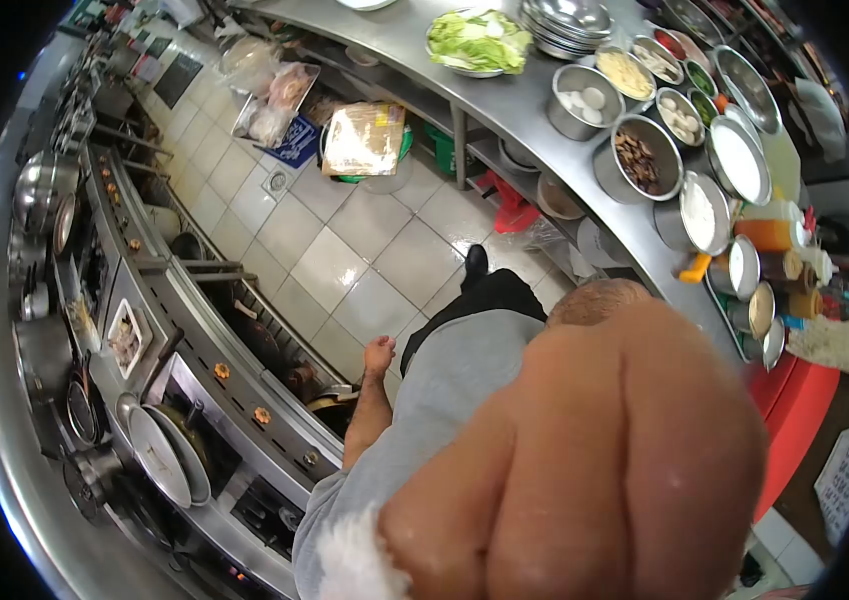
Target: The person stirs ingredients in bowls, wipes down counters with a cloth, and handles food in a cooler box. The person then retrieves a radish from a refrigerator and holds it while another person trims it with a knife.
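Note:
Very close to the camera, my right hand (585,470) fills the lower right, its fingers curled and their backs facing me. A fluffy white material (357,558) shows at the hand's left edge; whether the fingers grip it is hidden. Behind that hand, part of the bent right arm (600,298) is visible. My left hand (380,355) hangs low beside the grey shirt, over the tiled floor and near the stove front. Its fingers look curled in, with nothing visible in them.
Along the left runs a stove (235,395) with pans and white plates (159,456). On the right, a steel counter (505,115) bears lettuce (480,42), a pot of dark sliced food (637,160), bowls and sauce bottles (765,235). A cardboard box (363,140) and bagged food (275,105) stand ahead.

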`<state>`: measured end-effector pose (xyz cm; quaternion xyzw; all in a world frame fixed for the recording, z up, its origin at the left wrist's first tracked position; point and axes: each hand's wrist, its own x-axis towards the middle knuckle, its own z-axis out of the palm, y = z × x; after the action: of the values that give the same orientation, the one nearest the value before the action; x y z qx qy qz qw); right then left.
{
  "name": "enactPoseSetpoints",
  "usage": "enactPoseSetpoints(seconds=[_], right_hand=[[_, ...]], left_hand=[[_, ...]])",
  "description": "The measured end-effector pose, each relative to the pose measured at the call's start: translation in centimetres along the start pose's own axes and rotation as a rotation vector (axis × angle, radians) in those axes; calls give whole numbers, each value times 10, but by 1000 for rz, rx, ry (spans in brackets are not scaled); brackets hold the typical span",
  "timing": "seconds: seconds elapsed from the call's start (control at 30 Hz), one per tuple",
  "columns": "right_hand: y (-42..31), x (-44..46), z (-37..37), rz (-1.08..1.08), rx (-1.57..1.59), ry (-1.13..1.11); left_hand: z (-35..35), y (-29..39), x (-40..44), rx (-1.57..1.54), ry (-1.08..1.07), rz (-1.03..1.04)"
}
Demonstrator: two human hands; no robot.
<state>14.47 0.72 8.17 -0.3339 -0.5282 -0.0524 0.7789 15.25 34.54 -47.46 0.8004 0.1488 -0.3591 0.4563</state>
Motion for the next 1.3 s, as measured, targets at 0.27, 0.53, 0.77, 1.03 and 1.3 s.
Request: enactPoseSetpoints(seconds=[0.27, 0.53, 0.77, 1.03, 1.3], right_hand=[[24, 41, -82, 29, 121, -113], [52, 72, -155, 75, 194, -86], [84, 102, -200, 137, 142, -46], [126, 120, -209, 122, -69, 130], [175, 134, -177, -5, -256, 350]], left_hand=[[-27, 28, 25, -79, 162, -62], [-51, 107, 87, -187, 282, 36], [-58, 164, 96, -134, 256, 18], [-146, 148, 127, -116, -15, -305], [-288, 182, 299, 372, -166, 94]])
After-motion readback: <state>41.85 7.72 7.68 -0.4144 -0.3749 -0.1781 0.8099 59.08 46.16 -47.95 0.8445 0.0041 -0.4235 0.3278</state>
